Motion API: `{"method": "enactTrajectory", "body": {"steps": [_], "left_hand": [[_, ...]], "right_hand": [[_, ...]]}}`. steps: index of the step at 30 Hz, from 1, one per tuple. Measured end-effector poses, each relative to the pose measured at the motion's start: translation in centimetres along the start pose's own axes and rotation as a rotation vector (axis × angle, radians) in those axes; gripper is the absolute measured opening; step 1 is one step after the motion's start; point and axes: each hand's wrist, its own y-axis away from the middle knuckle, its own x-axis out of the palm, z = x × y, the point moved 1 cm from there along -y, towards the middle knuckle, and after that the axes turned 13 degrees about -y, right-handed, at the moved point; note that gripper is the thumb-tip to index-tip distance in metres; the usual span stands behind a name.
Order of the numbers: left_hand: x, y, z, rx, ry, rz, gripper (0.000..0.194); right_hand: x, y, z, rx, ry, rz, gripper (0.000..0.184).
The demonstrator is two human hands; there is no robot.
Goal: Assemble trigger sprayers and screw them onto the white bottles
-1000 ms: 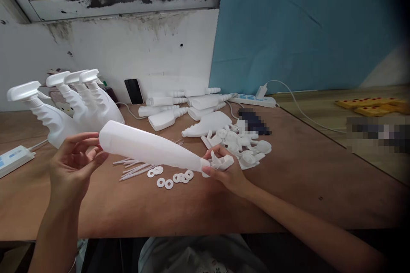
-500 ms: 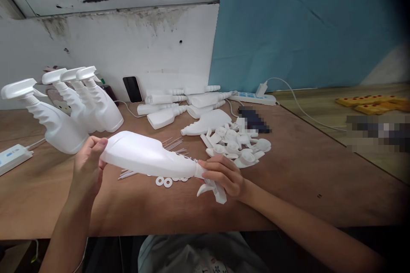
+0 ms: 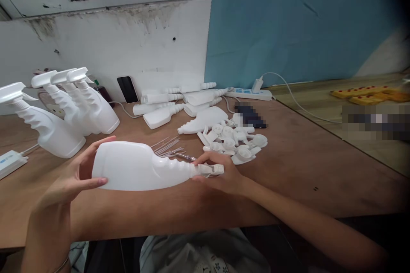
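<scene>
A white spray bottle [image 3: 137, 166] lies sideways in the air above the table, its broad side facing me. My left hand [image 3: 77, 172] grips its base, thumb on the near side and fingers along the far edge. At the neck, my right hand [image 3: 221, 170] is closed around the collar of the trigger sprayer head [image 3: 209, 170], which points right. Behind the bottle lie thin white tubes [image 3: 166, 146] and a slim metal tool [image 3: 182, 155], partly hidden. Loose trigger heads [image 3: 229, 140] are heaped beyond my right hand.
Several bottles with sprayer heads [image 3: 57, 128] stand at the left. Headless bottles [image 3: 160, 116] lie at the back near a power strip [image 3: 250, 94]. A phone [image 3: 127, 89] leans on the wall; a dark pixelated object [image 3: 251, 115] lies behind the heap.
The bottle has rolled so its broad side faces me, and the sprayer head has turned with it. My left hand has shifted left and changed its hold. The view has shifted slightly.
</scene>
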Motion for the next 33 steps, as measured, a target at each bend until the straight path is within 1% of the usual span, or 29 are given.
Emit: {"method": "enactTrajectory", "body": {"steps": [1,3,5,7,11,15,18,20,23,26,28,31,33], "left_hand": [[-0.3,0.2,0.3,0.043,-0.07,0.012,0.078],[-0.5,0.5,0.7,0.103,-0.178,-0.001,0.077],[-0.2,0.5,0.9,0.133,-0.271,-0.046,0.073],[0.3,0.1,0.8,0.16,-0.391,-0.103,0.065],[1.3,-0.6,0.4,0.252,-0.588,-0.177,0.049],[1.1,-0.6,0.2,0.332,-0.664,-0.275,0.051],[0.9,-0.4,-0.3,0.427,-0.634,-0.37,0.048],[1.1,-0.5,-0.8,0.476,-0.582,-0.429,0.044],[1.6,-0.7,-1.6,0.555,-0.512,-0.535,0.047],[2.0,-0.8,-2.1,0.717,-0.486,-0.654,0.052],[1.9,-0.8,-1.9,0.809,-0.554,-0.711,0.051],[1.5,-0.8,-1.1,0.881,-0.793,-0.792,0.047],[1.2,-0.7,-0.6,0.933,-0.958,-0.902,0.042]], "right_hand": [[0.0,-0.1,0.1,0.093,-0.051,0.001,0.022],[0.0,-0.2,0.2,0.248,-0.148,0.022,0.027],[0.2,-0.3,0.3,0.36,-0.225,0.035,0.033],[0.5,-0.2,0.3,0.432,-0.304,0.044,0.037],[1.1,-0.1,0.1,0.495,-0.449,0.014,0.04],[1.0,-0.4,0.0,0.497,-0.504,-0.104,0.048],[0.7,-0.6,0.2,0.512,-0.546,-0.183,0.045],[0.7,-0.7,0.3,0.561,-0.607,-0.188,0.04],[1.0,-0.7,0.3,0.675,-0.809,-0.177,0.036],[1.3,-0.7,-0.3,0.73,-1.03,-0.212,0.03],[1.4,-0.6,-0.7,0.719,-1.094,-0.232,0.025],[1.4,-0.6,-0.9,0.718,-1.122,-0.239,0.023],[1.5,-0.5,-0.8,0.749,-1.131,-0.228,0.024]]}}
